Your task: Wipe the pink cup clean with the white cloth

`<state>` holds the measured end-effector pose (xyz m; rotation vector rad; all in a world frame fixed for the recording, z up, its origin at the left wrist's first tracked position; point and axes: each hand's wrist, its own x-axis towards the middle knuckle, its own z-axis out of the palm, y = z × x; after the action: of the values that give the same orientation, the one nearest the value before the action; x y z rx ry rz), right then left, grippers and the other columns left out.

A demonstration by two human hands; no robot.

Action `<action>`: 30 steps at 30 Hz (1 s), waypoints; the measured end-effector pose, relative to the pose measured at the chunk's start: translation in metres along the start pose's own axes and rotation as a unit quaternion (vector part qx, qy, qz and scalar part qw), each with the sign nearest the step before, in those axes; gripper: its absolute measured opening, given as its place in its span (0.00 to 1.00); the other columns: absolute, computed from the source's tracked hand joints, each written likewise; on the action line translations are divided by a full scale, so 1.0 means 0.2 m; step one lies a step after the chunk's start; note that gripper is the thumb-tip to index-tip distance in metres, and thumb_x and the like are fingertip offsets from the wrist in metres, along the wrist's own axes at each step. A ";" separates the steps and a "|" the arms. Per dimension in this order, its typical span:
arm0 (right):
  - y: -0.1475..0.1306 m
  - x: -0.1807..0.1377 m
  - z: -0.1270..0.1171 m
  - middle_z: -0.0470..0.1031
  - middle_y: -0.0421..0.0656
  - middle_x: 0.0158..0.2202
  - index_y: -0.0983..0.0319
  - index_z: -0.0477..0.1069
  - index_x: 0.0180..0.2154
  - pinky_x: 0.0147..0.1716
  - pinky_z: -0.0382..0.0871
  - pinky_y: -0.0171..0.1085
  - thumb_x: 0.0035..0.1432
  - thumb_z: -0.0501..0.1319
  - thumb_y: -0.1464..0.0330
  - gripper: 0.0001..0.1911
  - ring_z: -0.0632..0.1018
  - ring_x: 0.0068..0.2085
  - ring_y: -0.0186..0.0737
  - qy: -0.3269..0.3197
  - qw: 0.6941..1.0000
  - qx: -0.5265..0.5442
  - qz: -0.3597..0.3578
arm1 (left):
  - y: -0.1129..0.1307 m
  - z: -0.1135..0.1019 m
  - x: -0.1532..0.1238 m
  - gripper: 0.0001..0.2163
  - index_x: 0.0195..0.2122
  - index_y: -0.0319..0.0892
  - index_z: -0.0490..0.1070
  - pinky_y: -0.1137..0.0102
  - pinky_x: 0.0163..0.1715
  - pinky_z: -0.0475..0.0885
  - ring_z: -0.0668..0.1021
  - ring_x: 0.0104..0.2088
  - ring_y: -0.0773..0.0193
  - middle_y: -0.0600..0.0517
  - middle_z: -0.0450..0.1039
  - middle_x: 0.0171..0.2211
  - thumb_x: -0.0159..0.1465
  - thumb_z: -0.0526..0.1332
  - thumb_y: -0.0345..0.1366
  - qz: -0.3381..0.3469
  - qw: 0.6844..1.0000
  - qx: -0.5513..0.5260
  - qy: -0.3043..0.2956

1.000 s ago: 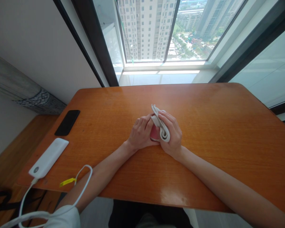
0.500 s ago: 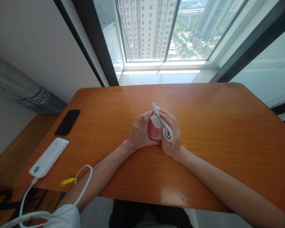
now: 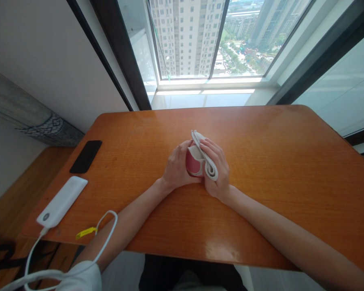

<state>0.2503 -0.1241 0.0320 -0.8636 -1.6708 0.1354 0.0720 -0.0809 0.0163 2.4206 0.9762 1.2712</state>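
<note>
Near the middle of the table my left hand (image 3: 178,163) curls around the left side of a small pink object (image 3: 193,165). Much of that object is hidden by fingers and cloth, so I cannot tell its kind. My right hand (image 3: 219,169) grips a folded off-white cloth (image 3: 206,158), its layered, rolled edge facing me. The cloth lies against the right side and top of the pink object. Both hands are close together, just above the wood.
A black phone (image 3: 85,157) and a white power bank (image 3: 62,201) lie at the left of the wooden table (image 3: 276,161). From the power bank a white cable (image 3: 30,254) with a yellow tag (image 3: 86,232) runs by my left forearm. A window stands beyond the far edge.
Both hands have shifted slightly left together with the pink object and the cloth. The cloth has turned a little against the object. Both grips stay the same.
</note>
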 end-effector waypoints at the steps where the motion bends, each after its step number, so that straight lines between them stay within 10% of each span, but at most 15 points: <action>1: 0.00 0.00 -0.01 0.75 0.50 0.69 0.53 0.70 0.71 0.70 0.71 0.68 0.78 0.56 0.63 0.24 0.76 0.70 0.60 0.010 1.000 0.012 0.019 | -0.01 0.01 0.00 0.55 0.76 0.45 0.50 0.44 0.66 0.76 0.77 0.66 0.36 0.33 0.70 0.69 0.53 0.80 0.51 0.043 0.999 0.022 -0.002; 5: -0.01 0.02 -0.03 0.77 0.51 0.67 0.53 0.73 0.68 0.67 0.74 0.65 0.77 0.57 0.64 0.22 0.79 0.67 0.58 0.018 0.998 0.031 0.050 | -0.01 0.02 -0.01 0.54 0.77 0.47 0.47 0.44 0.66 0.76 0.77 0.66 0.38 0.34 0.69 0.70 0.57 0.79 0.48 0.110 0.992 0.056 -0.006; 12: 0.00 0.01 0.00 0.73 0.51 0.72 0.53 0.65 0.75 0.70 0.70 0.70 0.77 0.55 0.65 0.28 0.71 0.74 0.62 -0.016 0.999 -0.023 -0.035 | 0.01 0.00 0.00 0.55 0.74 0.44 0.51 0.45 0.66 0.77 0.77 0.66 0.38 0.35 0.68 0.69 0.53 0.80 0.52 -0.070 0.997 -0.037 0.020; 18: 0.01 0.00 -0.03 0.76 0.52 0.69 0.55 0.71 0.70 0.68 0.72 0.69 0.77 0.55 0.64 0.24 0.76 0.69 0.61 0.014 1.000 0.009 -0.008 | -0.02 0.03 -0.01 0.46 0.75 0.48 0.50 0.45 0.67 0.74 0.76 0.67 0.41 0.35 0.70 0.69 0.64 0.74 0.52 0.115 0.992 0.059 0.011; 25: 0.01 0.00 0.00 0.70 0.51 0.73 0.54 0.62 0.76 0.71 0.69 0.69 0.77 0.55 0.66 0.30 0.70 0.75 0.62 -0.023 0.998 -0.020 -0.047 | 0.00 0.01 -0.01 0.56 0.74 0.48 0.51 0.46 0.64 0.78 0.79 0.65 0.41 0.37 0.70 0.67 0.51 0.79 0.58 -0.078 0.996 -0.028 0.040; 30: 0.01 -0.01 -0.02 0.74 0.52 0.70 0.54 0.66 0.74 0.69 0.70 0.70 0.78 0.55 0.63 0.27 0.73 0.72 0.63 0.002 0.999 -0.010 -0.034 | -0.02 0.02 -0.01 0.48 0.75 0.45 0.49 0.46 0.66 0.76 0.77 0.67 0.40 0.34 0.71 0.68 0.62 0.73 0.57 0.066 0.996 0.057 0.022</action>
<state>0.2550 -0.1254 0.0311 -0.8210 -1.6988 0.0699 0.0721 -0.0797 0.0113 2.5932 0.9383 1.3535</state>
